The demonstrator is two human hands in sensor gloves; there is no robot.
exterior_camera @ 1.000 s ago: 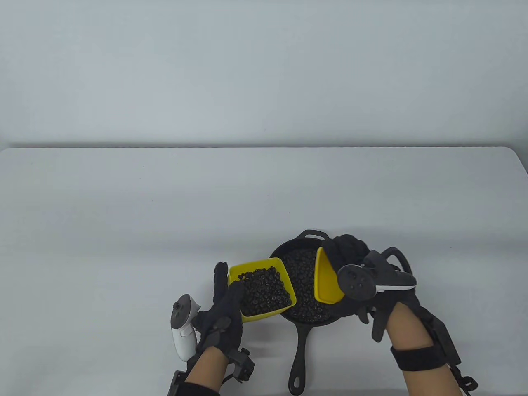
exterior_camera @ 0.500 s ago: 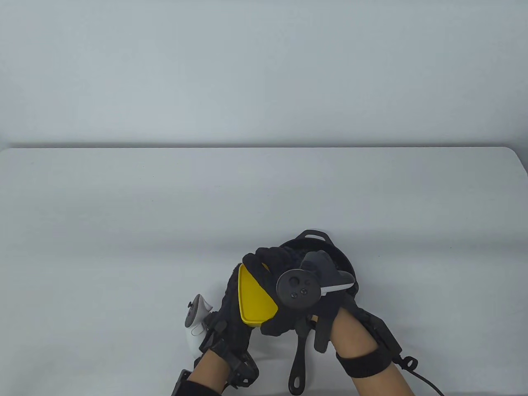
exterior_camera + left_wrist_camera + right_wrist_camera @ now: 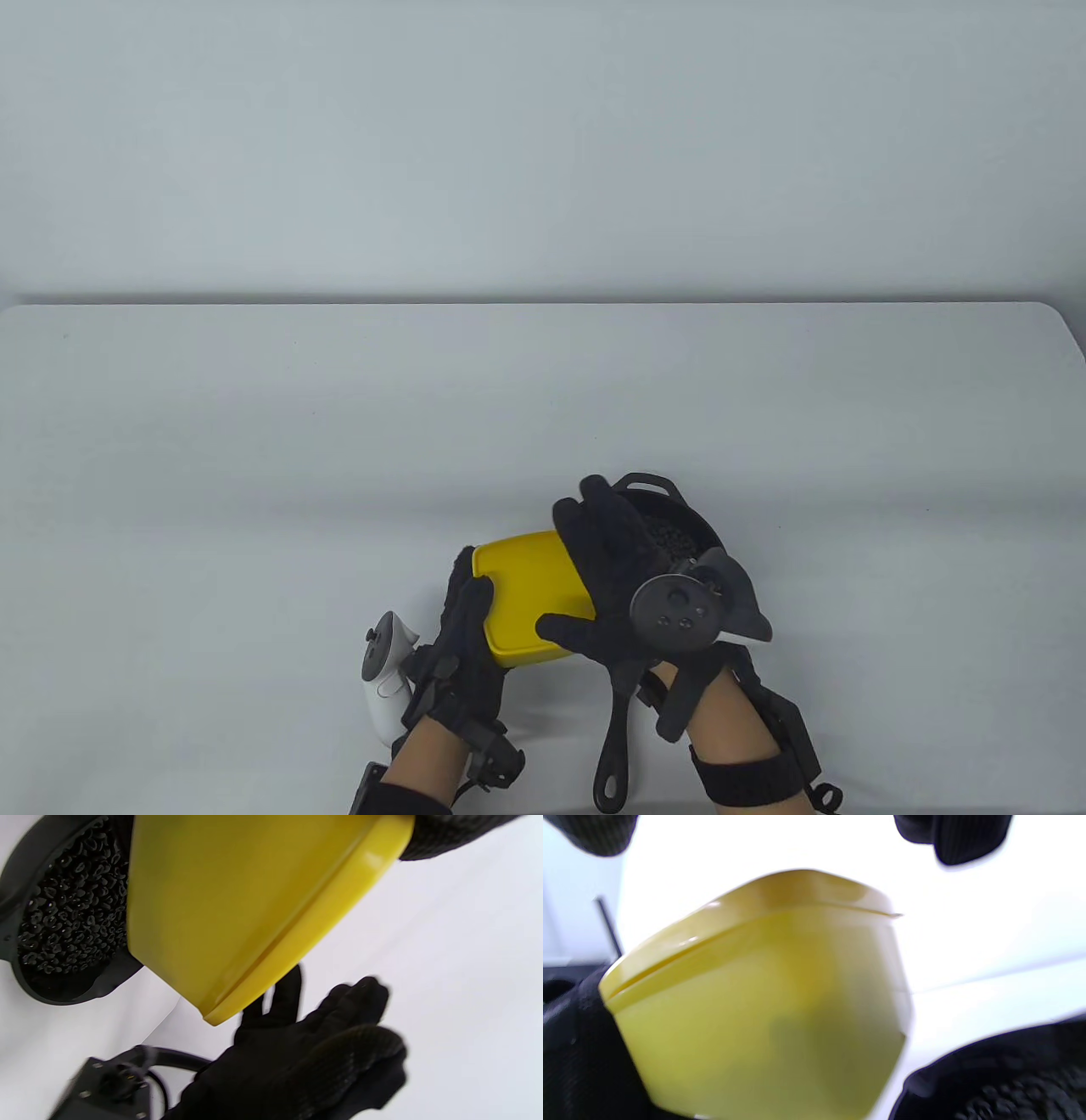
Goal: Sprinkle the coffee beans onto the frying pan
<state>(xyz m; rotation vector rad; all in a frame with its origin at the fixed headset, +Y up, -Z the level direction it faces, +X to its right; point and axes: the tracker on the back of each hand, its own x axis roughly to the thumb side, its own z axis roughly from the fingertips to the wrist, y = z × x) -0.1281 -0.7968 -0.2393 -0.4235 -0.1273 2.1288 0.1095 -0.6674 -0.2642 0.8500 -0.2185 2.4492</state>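
Observation:
A black cast-iron frying pan [image 3: 689,519] holds a layer of coffee beans [image 3: 670,535]; its handle [image 3: 615,747] points toward me. A yellow box [image 3: 526,607] stands just left of the pan with its yellow lid [image 3: 522,569] on top. My left hand [image 3: 462,624] grips the box's left side. My right hand [image 3: 607,560] lies across the lid's right part with fingers spread, thumb along the near edge. The left wrist view shows the closed box [image 3: 254,908] and the beans in the pan [image 3: 72,912]. The right wrist view shows the box [image 3: 763,1005], blurred.
The white table [image 3: 254,441] stretches to the far edge and both sides. The pan's small helper handle [image 3: 646,482] points away from me. My right hand covers most of the pan in the table view.
A second ago the box stood open with beans showing and my right hand held the lid over the pan. The right hand moved left, and the lid now sits on the box.

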